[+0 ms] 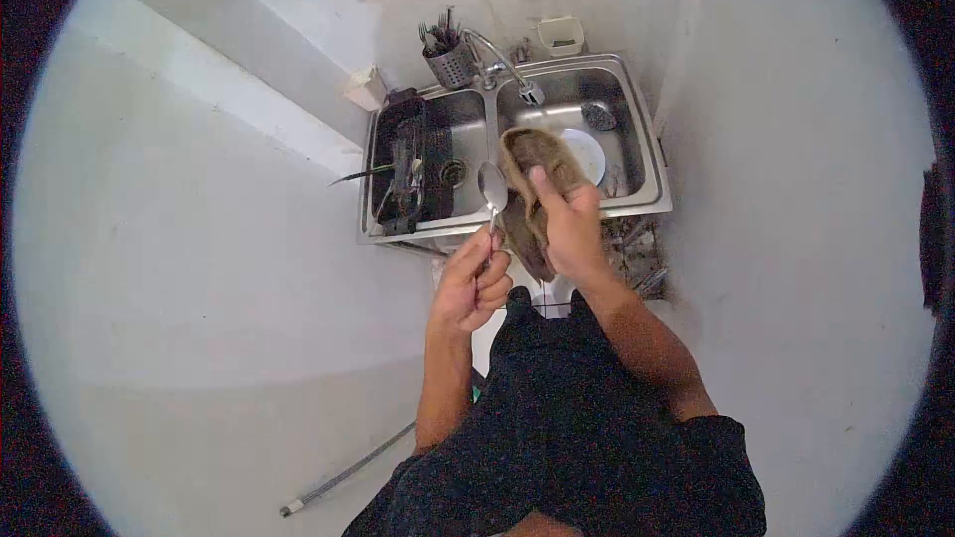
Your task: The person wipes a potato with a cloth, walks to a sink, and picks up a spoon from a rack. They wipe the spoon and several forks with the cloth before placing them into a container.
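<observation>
My left hand pinches a metal spoon by its handle, with the bowl pointing up and away from me. In my right hand is a brown cloth, gripped with the thumb on top, its lower end hanging down toward my body. The spoon's bowl is right beside the cloth's left edge; whether they touch I cannot tell. Both hands are in front of the near rim of a double steel sink. Behind the cloth, a white plate lies in the right basin, partly hidden.
A black dish rack occupies the left basin. The faucet reaches over the right basin, where a dark scrubber lies. Behind stand a cutlery holder with forks and a white container. Walls close in on both sides.
</observation>
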Motion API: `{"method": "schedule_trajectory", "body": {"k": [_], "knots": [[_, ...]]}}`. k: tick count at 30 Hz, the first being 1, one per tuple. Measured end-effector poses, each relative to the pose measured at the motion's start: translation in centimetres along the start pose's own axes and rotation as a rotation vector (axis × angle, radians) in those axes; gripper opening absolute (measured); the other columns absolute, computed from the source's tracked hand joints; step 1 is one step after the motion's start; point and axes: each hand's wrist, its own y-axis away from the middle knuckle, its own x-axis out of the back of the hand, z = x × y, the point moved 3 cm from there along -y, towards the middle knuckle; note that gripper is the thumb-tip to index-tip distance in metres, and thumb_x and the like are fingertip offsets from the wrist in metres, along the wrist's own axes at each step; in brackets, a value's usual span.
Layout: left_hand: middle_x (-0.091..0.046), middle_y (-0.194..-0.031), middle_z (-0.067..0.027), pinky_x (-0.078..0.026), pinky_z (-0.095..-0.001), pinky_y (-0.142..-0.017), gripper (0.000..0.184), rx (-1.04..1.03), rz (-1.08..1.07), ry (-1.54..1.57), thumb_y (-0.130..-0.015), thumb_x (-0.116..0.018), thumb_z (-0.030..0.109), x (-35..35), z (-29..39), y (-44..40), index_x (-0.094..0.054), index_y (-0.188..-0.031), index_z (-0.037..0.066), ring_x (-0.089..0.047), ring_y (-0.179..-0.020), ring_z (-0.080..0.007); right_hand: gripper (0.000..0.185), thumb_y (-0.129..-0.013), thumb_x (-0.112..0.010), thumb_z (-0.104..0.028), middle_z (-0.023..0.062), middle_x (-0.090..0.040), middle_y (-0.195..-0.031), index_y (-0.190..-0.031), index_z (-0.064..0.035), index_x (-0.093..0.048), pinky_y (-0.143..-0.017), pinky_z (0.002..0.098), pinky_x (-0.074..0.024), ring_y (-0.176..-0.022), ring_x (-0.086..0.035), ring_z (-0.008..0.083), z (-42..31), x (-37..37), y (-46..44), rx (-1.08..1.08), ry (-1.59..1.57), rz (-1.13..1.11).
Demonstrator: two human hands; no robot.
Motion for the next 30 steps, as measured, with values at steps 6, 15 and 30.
{"method": "schedule_trajectory", "body": {"k": [6, 15, 30], "knots": [[-0.034, -0.058, 0.0041, -0.021, -0.0176, -0.036, 0.012, -0.075, 0.143, -0.124, -0.101, -0.049, 0.026, -0.3, 0.1, 0.1, -0.048, -0.102, 0.013, -0.029, -0.043, -0.0040, 0.033, -0.094, -0.059, -0.028, 0.0175, -0.066, -0.087, -0.110, 0.0009, -0.061, -0.072, 0.0368, -0.0499, -0.076, -0.065, 0.0245, 0.7, -1.1, 2.0, 0.137, 0.503, -0.154], [-0.046, -0.063, 0.0018, -0.026, -0.0184, -0.038, 0.018, -0.229, 0.336, -0.399, -0.101, -0.050, 0.029, 0.3, -1.3, -0.8, -0.049, -0.100, 0.011, -0.038, -0.046, -0.0035, 0.030, -0.088, -0.065, -0.027, 0.0196, -0.067, -0.081, -0.100, 0.0011, -0.064, -0.070, 0.0389, -0.0511, -0.076, -0.068, 0.0307, 0.8, -0.6, 1.7, 0.164, 0.758, -0.037], [-0.063, -0.076, -0.0053, -0.047, -0.0256, -0.053, 0.024, -0.184, 0.382, -0.916, -0.097, -0.058, 0.023, 0.8, -2.3, -1.2, -0.064, -0.095, 0.000, -0.059, -0.064, -0.0116, 0.017, -0.091, -0.063, -0.010, 0.0035, -0.068, -0.091, -0.101, 0.0028, -0.065, -0.071, 0.0267, -0.0501, -0.079, -0.062, 0.0101, 0.9, 2.3, -1.4, 0.163, 0.365, 0.201]]}}
